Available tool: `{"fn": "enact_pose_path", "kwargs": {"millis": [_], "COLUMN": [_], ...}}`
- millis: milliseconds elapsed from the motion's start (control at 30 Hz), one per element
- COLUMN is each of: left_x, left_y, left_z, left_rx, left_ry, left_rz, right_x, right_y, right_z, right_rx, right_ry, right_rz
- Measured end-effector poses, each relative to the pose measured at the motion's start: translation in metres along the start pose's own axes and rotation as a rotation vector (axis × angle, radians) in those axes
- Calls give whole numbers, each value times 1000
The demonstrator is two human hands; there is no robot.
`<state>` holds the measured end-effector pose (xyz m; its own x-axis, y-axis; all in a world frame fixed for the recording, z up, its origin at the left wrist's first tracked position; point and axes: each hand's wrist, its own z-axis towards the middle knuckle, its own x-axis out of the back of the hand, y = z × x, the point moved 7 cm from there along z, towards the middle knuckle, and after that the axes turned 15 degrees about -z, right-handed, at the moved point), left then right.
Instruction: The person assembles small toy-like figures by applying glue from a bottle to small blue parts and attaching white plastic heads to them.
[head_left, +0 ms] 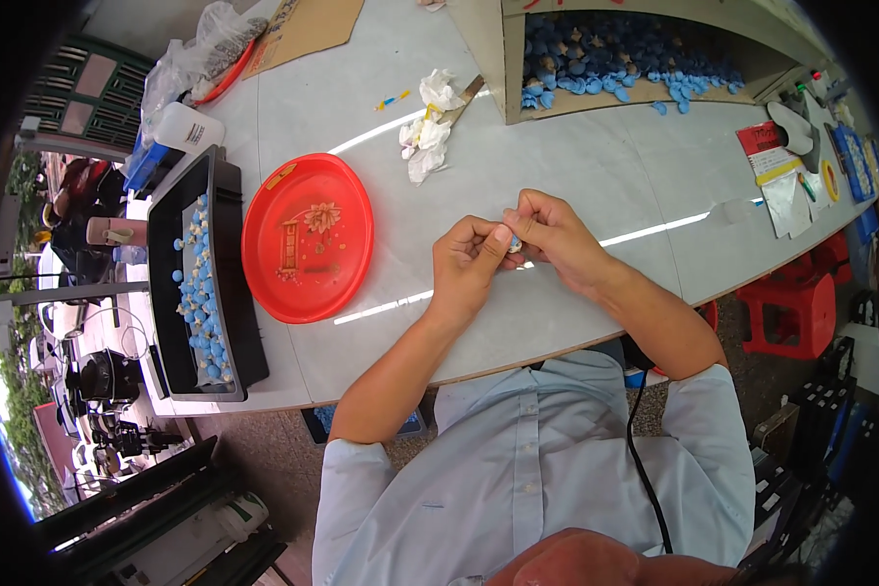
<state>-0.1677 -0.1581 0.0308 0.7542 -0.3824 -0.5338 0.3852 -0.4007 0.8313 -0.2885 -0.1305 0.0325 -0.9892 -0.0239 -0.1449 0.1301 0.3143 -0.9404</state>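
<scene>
My left hand (470, 256) and my right hand (560, 237) meet above the grey table (439, 337). Between their thumbs and fingertips they pinch a small pale and bluish piece (514, 246). Most of it is covered by the fingers, so its exact kind does not show. To the left of my hands lies a round red plastic tray (347, 264) with a printed flower pattern. Farther left, a long black tray (247, 342) holds many small blue and cream pieces (203, 303).
At the back right, an open-fronted box (491, 59) is filled with blue shell-like pieces (596, 83). Crumpled white tissue (426, 146) lies near it. A white bottle (188, 127) stands at the back left. Papers (779, 186) lie on the right, and a red stool (796, 308) stands below the table's edge.
</scene>
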Motion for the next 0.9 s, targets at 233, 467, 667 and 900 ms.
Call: {"fn": "enact_pose_path", "kwargs": {"millis": [233, 467, 667, 900], "left_x": [-1, 1, 1, 1], "left_y": [0, -3, -4, 3], "left_z": [1, 1, 2, 7], "left_rx": [-42, -68, -81, -142], "left_ry": [-27, -24, -24, 43], "left_rz": [-12, -7, 10, 70], "right_x": [-2, -3, -1, -1], "right_y": [-5, 0, 0, -9], "right_z": [-2, 0, 0, -3], "right_rx": [60, 64, 57, 29], "right_ry": [12, 31, 39, 114], "right_rz": [-17, -39, -54, -67]}}
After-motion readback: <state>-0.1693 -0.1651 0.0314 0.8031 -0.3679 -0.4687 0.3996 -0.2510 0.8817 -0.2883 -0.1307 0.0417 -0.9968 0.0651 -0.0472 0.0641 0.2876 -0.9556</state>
